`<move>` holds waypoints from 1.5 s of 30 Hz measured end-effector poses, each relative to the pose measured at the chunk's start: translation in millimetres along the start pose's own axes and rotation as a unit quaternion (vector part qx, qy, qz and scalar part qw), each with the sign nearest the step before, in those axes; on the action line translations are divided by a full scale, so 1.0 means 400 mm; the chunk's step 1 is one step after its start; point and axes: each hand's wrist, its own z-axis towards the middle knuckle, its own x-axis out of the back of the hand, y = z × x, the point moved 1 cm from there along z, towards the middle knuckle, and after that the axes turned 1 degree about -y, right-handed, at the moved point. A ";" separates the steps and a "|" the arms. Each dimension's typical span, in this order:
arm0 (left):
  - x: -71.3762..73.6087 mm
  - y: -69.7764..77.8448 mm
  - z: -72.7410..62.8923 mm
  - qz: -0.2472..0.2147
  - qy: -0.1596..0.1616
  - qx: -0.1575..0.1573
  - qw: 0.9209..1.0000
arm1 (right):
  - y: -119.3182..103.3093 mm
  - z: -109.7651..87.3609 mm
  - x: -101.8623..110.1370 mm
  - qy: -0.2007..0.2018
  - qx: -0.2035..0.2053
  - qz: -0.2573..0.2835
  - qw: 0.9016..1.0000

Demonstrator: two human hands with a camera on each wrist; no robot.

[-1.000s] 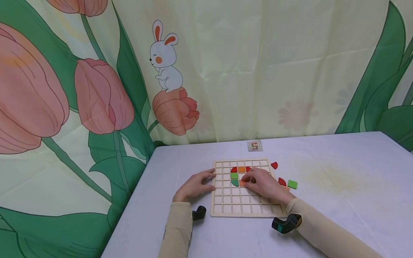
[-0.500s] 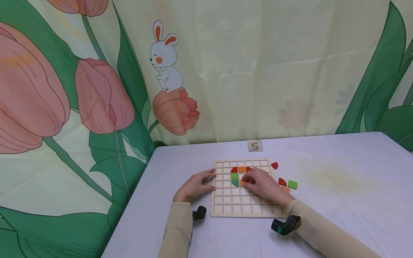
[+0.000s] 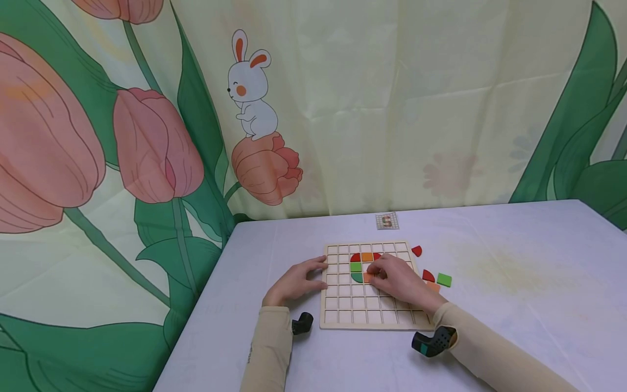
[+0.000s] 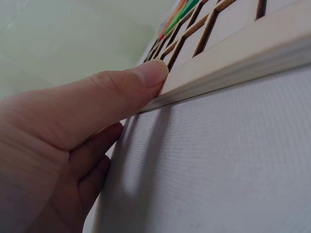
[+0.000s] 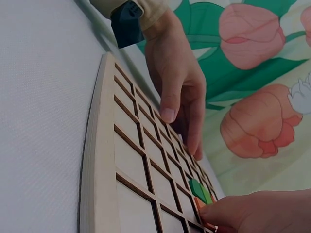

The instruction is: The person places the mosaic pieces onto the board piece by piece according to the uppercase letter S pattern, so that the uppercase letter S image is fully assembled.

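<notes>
A square wooden grid board [image 3: 344, 317] lies on the table. My left hand [image 3: 295, 280] rests at its left edge, thumb [image 4: 151, 74] against the frame and the other fingers stretched along the side. My right hand [image 3: 398, 275] reaches over the board, thumb and fingertips bent together at an orange square tile [image 3: 367, 278] in a middle cell. Set in cells around it are a green quarter-round tile [image 3: 357, 277], a green square tile [image 3: 355, 267], a red quarter-round tile [image 3: 355, 258] and another orange square tile [image 3: 367, 257]. The right hand partly covers a second red tile [image 3: 376, 256].
Right of the board lie loose red tiles [image 3: 417, 251], a green square tile [image 3: 444, 280] and an orange tile [image 3: 433, 286] partly behind the right wrist. A small pattern card [image 3: 387, 221] lies behind the board. A printed curtain [image 3: 352, 109] hangs at the table's back edge.
</notes>
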 end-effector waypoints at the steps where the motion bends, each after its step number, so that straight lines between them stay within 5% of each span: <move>1: 0.001 0.000 0.000 0.000 0.000 -0.001 1.000 | 0.000 0.000 0.000 0.000 0.000 0.000 1.000; 18: 0.002 0.002 0.000 0.006 -0.004 -0.007 1.000 | 0.010 -0.027 0.027 0.040 -0.015 0.009 0.999; 32: -0.001 -0.006 0.003 0.001 -0.004 0.001 1.000 | 0.071 -0.141 0.137 0.084 -0.055 -0.003 0.995; 45: -0.002 -0.002 0.001 -0.001 -0.004 0.000 1.000 | 0.133 -0.242 0.163 0.086 -0.083 -0.017 0.993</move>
